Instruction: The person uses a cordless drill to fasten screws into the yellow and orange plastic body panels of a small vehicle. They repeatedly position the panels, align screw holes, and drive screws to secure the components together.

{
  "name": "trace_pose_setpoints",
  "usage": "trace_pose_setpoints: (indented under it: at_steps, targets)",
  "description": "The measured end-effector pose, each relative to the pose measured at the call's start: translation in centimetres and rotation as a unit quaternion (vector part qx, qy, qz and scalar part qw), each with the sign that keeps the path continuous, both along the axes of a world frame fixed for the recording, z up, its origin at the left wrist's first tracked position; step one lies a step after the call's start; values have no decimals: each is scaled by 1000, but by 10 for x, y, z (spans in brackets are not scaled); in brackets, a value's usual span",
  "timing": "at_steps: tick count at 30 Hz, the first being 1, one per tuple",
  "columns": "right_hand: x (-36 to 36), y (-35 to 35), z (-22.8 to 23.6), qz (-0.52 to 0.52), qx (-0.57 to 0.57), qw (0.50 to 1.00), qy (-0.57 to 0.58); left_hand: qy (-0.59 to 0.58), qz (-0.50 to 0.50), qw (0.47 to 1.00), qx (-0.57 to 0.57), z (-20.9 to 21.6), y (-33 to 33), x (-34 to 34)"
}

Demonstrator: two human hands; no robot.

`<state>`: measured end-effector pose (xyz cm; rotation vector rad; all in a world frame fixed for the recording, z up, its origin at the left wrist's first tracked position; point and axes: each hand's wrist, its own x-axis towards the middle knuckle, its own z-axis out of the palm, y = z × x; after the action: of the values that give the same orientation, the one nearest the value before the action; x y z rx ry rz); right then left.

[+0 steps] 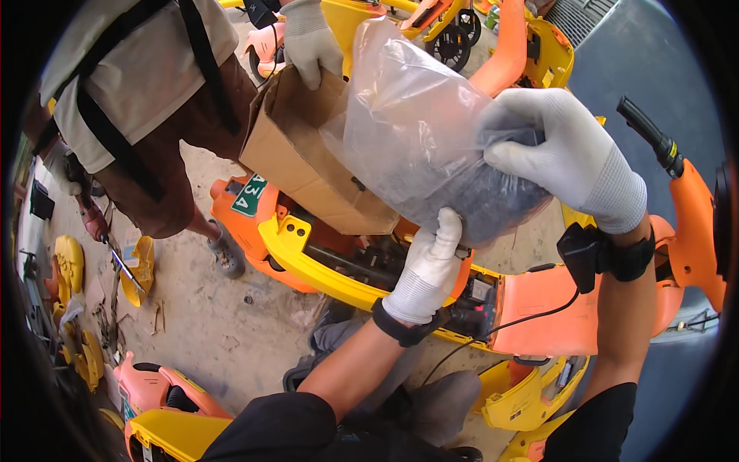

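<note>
A clear plastic bag (419, 127) with dark contents at its bottom hangs in front of me, above an opened orange and yellow scooter (339, 273). My right hand (570, 150), in a white knit glove, pinches the bag's right side between thumb and fingers. Below the bag, my left hand (431, 266), gloved too, grips its lower edge; some of those fingers are hidden. The bag's left side overlaps an open cardboard box (308, 165) tilted over the scooter. Another person's gloved hand (314, 42) holds the box's far rim.
That person stands at the left, with a power driver (94, 219) with a long bit in the other hand. Yellow covers (138, 269) and an orange-yellow body part (165, 393) lie on the floor. Upright orange handlebars (689, 208) rise at the right, beside a dark grey panel (654, 77).
</note>
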<state>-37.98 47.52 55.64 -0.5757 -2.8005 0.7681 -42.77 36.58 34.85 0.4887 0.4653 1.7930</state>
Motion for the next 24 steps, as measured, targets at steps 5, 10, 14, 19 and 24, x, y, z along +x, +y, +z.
trace_pose_setpoints:
  at_steps: [5,10,14,19,24]
  targets:
    - [-20,3,5,7,22,1000,-15,-48,14,999,-6,9,1,2]
    - [-32,7,4,30,42,999,-9,29,96,995,24,8,5,7]
    - [-38,7,0,29,39,999,-1,25,100,995,-7,3,12,4]
    - [-36,10,-10,41,39,998,25,-68,73,995,17,13,15,1]
    - [-28,1,-4,22,13,1000,-4,-261,37,965,3,14,11,0]
